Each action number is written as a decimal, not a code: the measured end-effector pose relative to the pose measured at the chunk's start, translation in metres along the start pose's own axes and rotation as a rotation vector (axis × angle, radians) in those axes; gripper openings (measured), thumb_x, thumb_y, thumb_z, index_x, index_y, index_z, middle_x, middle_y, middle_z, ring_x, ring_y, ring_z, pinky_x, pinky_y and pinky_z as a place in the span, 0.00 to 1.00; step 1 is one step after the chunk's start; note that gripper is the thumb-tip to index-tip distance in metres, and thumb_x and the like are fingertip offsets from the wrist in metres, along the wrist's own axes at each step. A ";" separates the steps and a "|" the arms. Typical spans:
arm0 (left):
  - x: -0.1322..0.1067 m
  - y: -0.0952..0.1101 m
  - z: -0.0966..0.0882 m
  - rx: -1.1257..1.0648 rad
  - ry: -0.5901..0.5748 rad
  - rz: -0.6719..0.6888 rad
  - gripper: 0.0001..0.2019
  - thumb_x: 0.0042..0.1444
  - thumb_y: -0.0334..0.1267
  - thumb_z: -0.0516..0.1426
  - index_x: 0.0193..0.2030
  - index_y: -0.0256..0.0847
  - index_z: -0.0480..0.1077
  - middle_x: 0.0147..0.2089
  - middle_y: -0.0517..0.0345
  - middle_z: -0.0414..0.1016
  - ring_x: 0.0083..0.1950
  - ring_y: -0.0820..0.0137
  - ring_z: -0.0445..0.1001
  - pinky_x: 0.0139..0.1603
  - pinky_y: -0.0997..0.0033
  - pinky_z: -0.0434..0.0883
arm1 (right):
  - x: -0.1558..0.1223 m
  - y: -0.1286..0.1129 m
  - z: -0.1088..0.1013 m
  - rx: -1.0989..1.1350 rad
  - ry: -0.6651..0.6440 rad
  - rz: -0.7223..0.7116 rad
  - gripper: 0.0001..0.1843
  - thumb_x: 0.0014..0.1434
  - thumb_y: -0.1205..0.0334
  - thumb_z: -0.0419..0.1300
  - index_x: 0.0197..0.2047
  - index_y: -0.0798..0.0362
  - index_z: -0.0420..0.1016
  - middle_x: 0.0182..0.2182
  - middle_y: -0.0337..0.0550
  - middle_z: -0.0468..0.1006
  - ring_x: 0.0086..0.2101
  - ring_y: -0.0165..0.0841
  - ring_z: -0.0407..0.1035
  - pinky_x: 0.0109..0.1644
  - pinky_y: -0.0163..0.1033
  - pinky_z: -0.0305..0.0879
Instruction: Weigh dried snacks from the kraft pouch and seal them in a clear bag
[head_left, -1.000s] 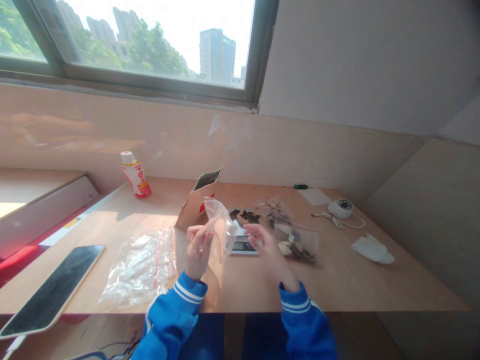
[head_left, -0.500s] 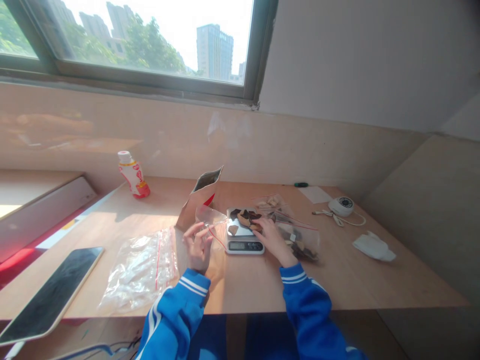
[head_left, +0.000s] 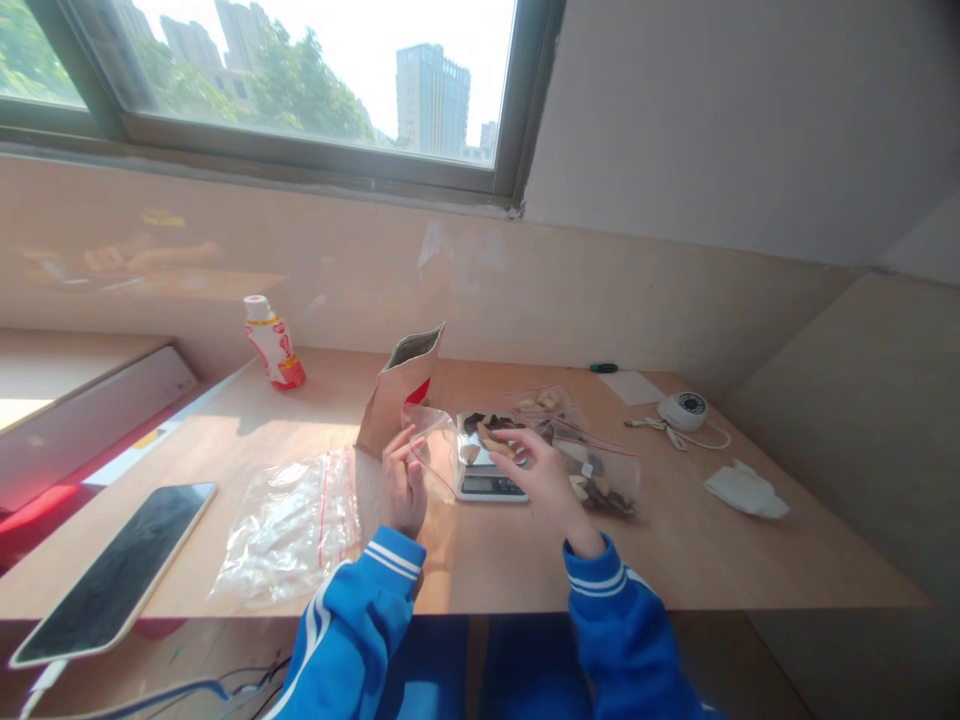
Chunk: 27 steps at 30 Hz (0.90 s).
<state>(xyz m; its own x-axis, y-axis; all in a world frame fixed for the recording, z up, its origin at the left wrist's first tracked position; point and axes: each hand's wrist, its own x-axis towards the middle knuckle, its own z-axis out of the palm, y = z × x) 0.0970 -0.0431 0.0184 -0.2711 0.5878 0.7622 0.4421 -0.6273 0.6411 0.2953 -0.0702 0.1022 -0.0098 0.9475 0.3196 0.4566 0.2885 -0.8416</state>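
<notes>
Bright blue track jacket, bare hands.
Each sleeve ended in a ribbed cuff with white stripes; white stripes also ran along the left sleeve. The left hand and right hand were bare.

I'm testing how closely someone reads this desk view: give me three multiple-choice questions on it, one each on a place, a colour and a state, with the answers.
1. Where does the phone lie relative to the digital kitchen scale?
A. To its right
B. To its left
C. On top of it

2. What colour are the person's sleeves?
A. Red
B. Grey
C. Blue with white stripes

3. What does the left hand hold?
A. A clear zip bag
B. A paper bag
C. A phone

Answers:
1. B: the phone lies well to the scale's left.
2. C: white bands run around both blue cuffs.
3. A: its fingers grip the clear bag's edge beside the scale.
</notes>
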 end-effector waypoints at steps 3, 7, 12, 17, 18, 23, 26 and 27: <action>0.000 0.001 0.000 -0.012 0.000 -0.026 0.21 0.66 0.49 0.42 0.49 0.37 0.69 0.55 0.43 0.70 0.60 0.60 0.67 0.60 0.51 0.65 | 0.001 -0.026 0.013 0.240 -0.149 0.105 0.17 0.54 0.52 0.65 0.45 0.52 0.77 0.43 0.45 0.79 0.39 0.35 0.73 0.41 0.40 0.70; -0.002 0.001 0.000 -0.015 0.021 -0.042 0.22 0.65 0.49 0.43 0.49 0.36 0.70 0.54 0.42 0.71 0.58 0.59 0.69 0.58 0.51 0.66 | 0.009 -0.039 0.043 0.374 -0.212 0.222 0.21 0.52 0.52 0.65 0.47 0.54 0.73 0.37 0.44 0.79 0.36 0.34 0.74 0.37 0.38 0.70; -0.005 0.002 -0.001 -0.040 0.058 -0.153 0.22 0.64 0.50 0.45 0.50 0.37 0.70 0.52 0.43 0.73 0.56 0.59 0.71 0.56 0.53 0.68 | 0.010 -0.053 0.069 0.248 -0.149 0.135 0.22 0.54 0.50 0.64 0.48 0.52 0.69 0.41 0.45 0.78 0.36 0.34 0.73 0.38 0.39 0.69; -0.007 0.002 0.001 -0.043 0.146 -0.329 0.23 0.63 0.53 0.45 0.49 0.38 0.70 0.48 0.45 0.74 0.49 0.61 0.74 0.50 0.57 0.71 | 0.007 -0.045 0.060 0.073 0.063 -0.057 0.12 0.65 0.56 0.51 0.44 0.50 0.72 0.40 0.43 0.77 0.36 0.33 0.72 0.41 0.39 0.68; -0.007 0.001 0.001 -0.033 0.154 -0.355 0.23 0.63 0.53 0.45 0.49 0.38 0.70 0.47 0.46 0.75 0.47 0.62 0.75 0.47 0.58 0.71 | 0.008 -0.036 0.057 0.029 0.120 -0.083 0.12 0.65 0.57 0.49 0.42 0.51 0.72 0.40 0.44 0.77 0.37 0.34 0.71 0.43 0.39 0.68; -0.009 0.001 -0.001 0.055 0.140 -0.444 0.23 0.62 0.54 0.45 0.45 0.36 0.70 0.34 0.50 0.75 0.36 0.64 0.75 0.38 0.62 0.71 | 0.017 0.017 0.054 -0.383 0.134 -0.094 0.15 0.60 0.60 0.56 0.49 0.56 0.71 0.48 0.56 0.73 0.50 0.45 0.66 0.54 0.50 0.63; -0.008 0.003 -0.003 0.100 0.121 -0.462 0.23 0.62 0.54 0.46 0.43 0.36 0.70 0.31 0.51 0.74 0.32 0.64 0.74 0.33 0.63 0.70 | 0.016 0.034 0.063 -0.573 0.019 -0.074 0.26 0.58 0.59 0.60 0.58 0.58 0.66 0.56 0.61 0.67 0.55 0.51 0.61 0.57 0.54 0.60; -0.007 0.004 -0.004 0.112 0.118 -0.461 0.23 0.62 0.54 0.46 0.43 0.36 0.70 0.31 0.50 0.75 0.32 0.64 0.74 0.33 0.63 0.70 | 0.015 0.036 0.066 -0.614 0.001 -0.076 0.26 0.58 0.59 0.59 0.59 0.58 0.65 0.57 0.61 0.66 0.56 0.51 0.60 0.57 0.54 0.59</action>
<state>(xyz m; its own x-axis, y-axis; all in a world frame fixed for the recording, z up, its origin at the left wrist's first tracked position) 0.0974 -0.0515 0.0155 -0.5521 0.7259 0.4103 0.3406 -0.2528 0.9056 0.2530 -0.0367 0.0483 -0.0621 0.9271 0.3696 0.8834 0.2234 -0.4119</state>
